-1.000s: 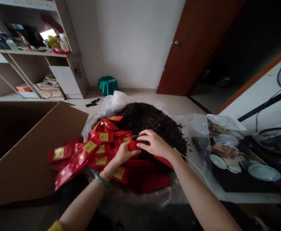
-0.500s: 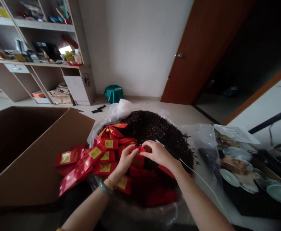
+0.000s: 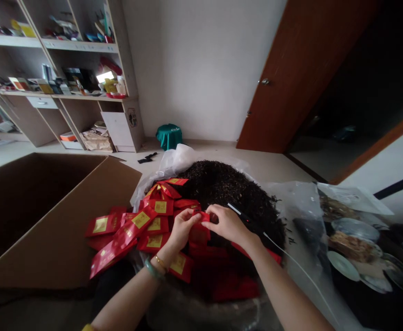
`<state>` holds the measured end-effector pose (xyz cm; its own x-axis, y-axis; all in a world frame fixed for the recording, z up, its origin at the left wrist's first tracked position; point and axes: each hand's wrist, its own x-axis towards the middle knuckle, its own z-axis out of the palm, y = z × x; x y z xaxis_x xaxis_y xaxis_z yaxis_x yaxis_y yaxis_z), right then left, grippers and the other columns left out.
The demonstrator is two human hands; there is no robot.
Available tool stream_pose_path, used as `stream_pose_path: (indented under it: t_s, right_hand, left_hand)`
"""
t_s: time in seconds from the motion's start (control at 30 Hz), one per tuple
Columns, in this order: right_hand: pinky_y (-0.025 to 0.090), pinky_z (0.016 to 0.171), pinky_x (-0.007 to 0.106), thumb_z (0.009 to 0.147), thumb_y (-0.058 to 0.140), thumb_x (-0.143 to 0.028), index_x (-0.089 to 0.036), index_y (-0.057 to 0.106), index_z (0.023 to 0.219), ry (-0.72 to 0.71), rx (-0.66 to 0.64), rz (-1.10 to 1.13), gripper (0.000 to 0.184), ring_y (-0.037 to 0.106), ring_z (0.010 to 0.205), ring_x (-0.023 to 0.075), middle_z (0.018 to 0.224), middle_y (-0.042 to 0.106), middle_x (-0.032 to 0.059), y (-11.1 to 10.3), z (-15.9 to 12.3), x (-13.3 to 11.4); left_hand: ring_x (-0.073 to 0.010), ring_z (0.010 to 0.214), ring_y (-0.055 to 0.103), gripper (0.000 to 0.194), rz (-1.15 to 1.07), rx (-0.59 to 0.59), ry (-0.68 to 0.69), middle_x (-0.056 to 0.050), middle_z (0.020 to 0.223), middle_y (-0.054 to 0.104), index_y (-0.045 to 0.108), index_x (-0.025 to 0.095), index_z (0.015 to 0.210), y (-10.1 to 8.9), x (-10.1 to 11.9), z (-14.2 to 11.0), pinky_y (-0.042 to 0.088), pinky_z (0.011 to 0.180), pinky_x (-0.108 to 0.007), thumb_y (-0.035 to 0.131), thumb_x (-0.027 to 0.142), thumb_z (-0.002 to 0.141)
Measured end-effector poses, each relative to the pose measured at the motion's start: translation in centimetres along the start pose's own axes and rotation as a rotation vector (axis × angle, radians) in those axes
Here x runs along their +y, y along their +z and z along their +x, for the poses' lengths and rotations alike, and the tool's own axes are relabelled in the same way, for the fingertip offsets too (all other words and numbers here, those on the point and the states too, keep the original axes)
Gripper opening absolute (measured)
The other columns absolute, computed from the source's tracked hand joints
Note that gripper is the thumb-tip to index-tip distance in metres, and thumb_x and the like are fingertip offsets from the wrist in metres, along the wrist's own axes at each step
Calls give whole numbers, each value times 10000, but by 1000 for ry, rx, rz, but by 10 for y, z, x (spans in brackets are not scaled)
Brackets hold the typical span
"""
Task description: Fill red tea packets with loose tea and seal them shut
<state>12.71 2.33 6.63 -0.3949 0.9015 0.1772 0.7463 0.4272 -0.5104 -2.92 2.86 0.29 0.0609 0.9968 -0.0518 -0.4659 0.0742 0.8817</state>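
Both hands meet over a heap of red packets with yellow labels. My left hand [image 3: 182,228] pinches one edge of a red packet [image 3: 204,216], and my right hand [image 3: 224,223] pinches its other edge. Much of that packet is hidden by the fingers. Beyond my hands lies a mound of dark dried leaves, like loose tea [image 3: 222,184], in a clear plastic bag [image 3: 179,158]. Several red packets [image 3: 141,219] are piled to the left of my hands. Beside my right hand a slim device [image 3: 238,210] with a white cable rests on the leaves.
A large open cardboard box [image 3: 94,207] stands on the left. Dishes [image 3: 342,265] and a bag of dried brown stuff [image 3: 351,246] sit on a dark surface at right. Behind are a shelf unit [image 3: 132,82], a green-covered bin [image 3: 169,136] and a brown door [image 3: 280,78].
The whole scene has shifted slightly right and down as the camera turned. Both hands stay on the same red packet, with hardly any change in their fingers.
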Motion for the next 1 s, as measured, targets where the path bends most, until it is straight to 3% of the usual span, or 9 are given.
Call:
stream_pose_path:
  t_s: [0.1,0.2,0.3,0.47,0.6,0.7,0.9,1.0]
  right_hand:
    - [445,683,249,783,649,-208,-212,632,952,-64,26,153,170,579,717,133,861,612,10,8,0,7]
    - [445,670,247,795,642,-221,-197,664,784,-99,-15,186,35,577,712,135,798,597,10,13,-2,15]
    - [429,641,248,821,612,-218,-183,661,653,-113,-73,137,178,560,665,124,770,593,14,13,-5,22]
    - [437,664,257,848,585,-207,-171,677,679,-142,-21,166,195,570,686,128,765,600,24,7,-8,28]
    - [447,642,245,807,648,-225,-181,685,726,-122,-12,226,99,579,695,128,788,613,17,5,-8,25]
    - [446,667,253,765,701,-240,-179,685,732,-95,-60,143,71,581,712,134,820,618,21,6,-10,20]
    - [436,723,259,827,632,-211,-189,711,743,-93,-239,-13,118,591,757,135,887,616,28,14,-14,14]
    - [436,739,246,815,648,-192,-181,704,773,-90,-193,33,71,595,776,133,875,612,26,18,-13,13]
  left_hand:
    - [-95,573,579,353,-4,-7,1,21,643,662,605,146,690,-1,2,0,446,582,-201,838,365,540]
    - [-91,563,572,338,45,-23,35,20,626,658,609,143,671,-2,1,-1,436,570,-195,835,363,551]
    - [-121,638,622,322,53,-40,62,-11,666,692,615,145,672,-2,1,-1,466,643,-219,821,374,578]
    - [-191,855,659,458,172,-116,0,-79,981,725,676,161,969,-8,10,-4,488,746,-269,821,362,584]
    - [-150,669,634,341,292,-72,-17,-49,761,724,703,134,785,-13,9,-9,475,643,-239,823,366,567]
    - [-114,545,583,305,305,-67,0,-20,624,680,665,131,682,-15,2,-10,441,543,-211,812,375,575]
    - [-159,631,625,256,582,-155,109,-42,715,717,736,157,847,-18,-2,-8,467,581,-229,752,313,644]
    - [-160,603,610,148,697,-196,131,-30,667,710,746,171,710,-22,2,-9,453,565,-229,718,311,672]
